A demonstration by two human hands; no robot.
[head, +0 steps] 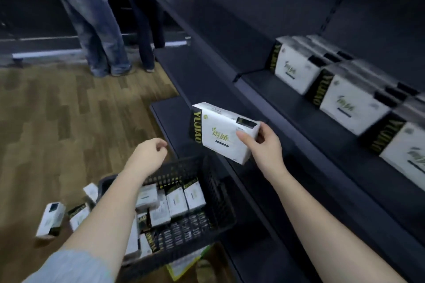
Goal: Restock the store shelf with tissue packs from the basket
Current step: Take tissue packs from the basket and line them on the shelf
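My right hand (pixel 264 145) grips a white tissue pack (pixel 218 131) with a black "YUJIAO" side, held in the air in front of the dark shelf (pixel 299 108). My left hand (pixel 150 153) hovers above the black mesh basket (pixel 220 204), fingers loosely curled, holding nothing. Several tissue packs (pixel 177 200) lie inside the basket. On the shelf to the right stands a row of packs (pixel 296 69), with more packs (pixel 351 101) beside them toward me, each with its black side facing left.
Three loose packs (pixel 50 218) lie on the wooden floor left of the basket. Two people (pixel 96 18) stand at the far end of the aisle by another shelf. A cardboard box (pixel 190 262) sits under the basket. The shelf's left stretch is bare.
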